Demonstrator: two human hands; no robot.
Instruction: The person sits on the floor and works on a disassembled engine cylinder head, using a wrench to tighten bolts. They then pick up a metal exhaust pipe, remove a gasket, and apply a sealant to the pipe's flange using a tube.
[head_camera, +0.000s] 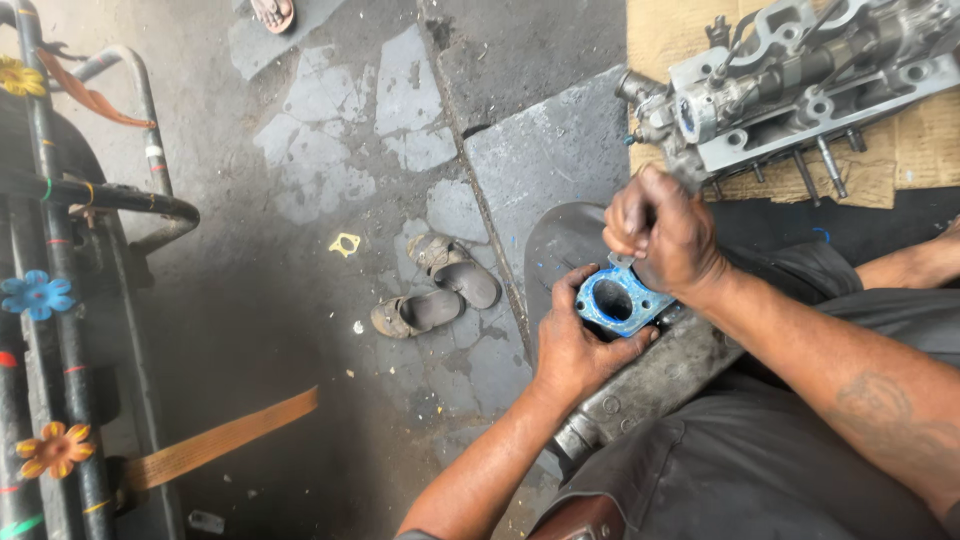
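My left hand (575, 345) grips the end of a long grey metal part (650, 385) that lies across my lap. Its flange face (618, 300) is coated blue around an oval opening. My right hand (660, 235) is closed just above the flange, pinching a small thin metal piece (622, 262) against its upper edge; most of that piece is hidden by my fingers.
An engine cylinder head (800, 80) rests on cardboard (660, 30) at the top right. A pair of worn sandals (440, 290) and a small yellow gasket (345, 244) lie on the cracked floor. Black pipe frames with plastic flowers (60, 250) and an orange strap (215, 440) stand at left.
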